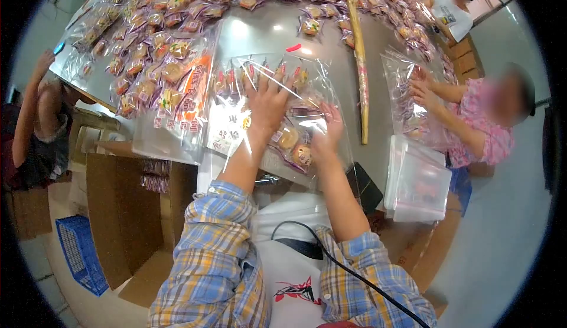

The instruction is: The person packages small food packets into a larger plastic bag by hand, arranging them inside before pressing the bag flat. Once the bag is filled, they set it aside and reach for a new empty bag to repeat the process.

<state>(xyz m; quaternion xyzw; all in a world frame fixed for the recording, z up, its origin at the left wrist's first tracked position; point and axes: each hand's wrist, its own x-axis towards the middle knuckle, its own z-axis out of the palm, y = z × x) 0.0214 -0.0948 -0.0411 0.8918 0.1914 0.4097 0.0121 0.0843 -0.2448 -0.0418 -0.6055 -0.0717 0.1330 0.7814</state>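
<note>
A large clear plastic bag [236,68] lies on the metal table in front of me, with several small wrapped round pastries [288,138] in it. My left hand [269,106] rests over the bag's left part, fingers spread toward a row of packets at its far end. At the bag's right side, my right hand [328,128] is beside the pastries, its fingers stretched out and slightly bent. Glare on the plastic hides whether each hand is inside the bag or on top of it.
Many wrapped pastries [177,9] cover the table's far side. A filled bag with orange print [190,92] lies left; a long wooden stick [357,62] lies right. Flat clear bags [416,177] stack near a co-worker [481,115]. An open cardboard box [127,204] stands lower left.
</note>
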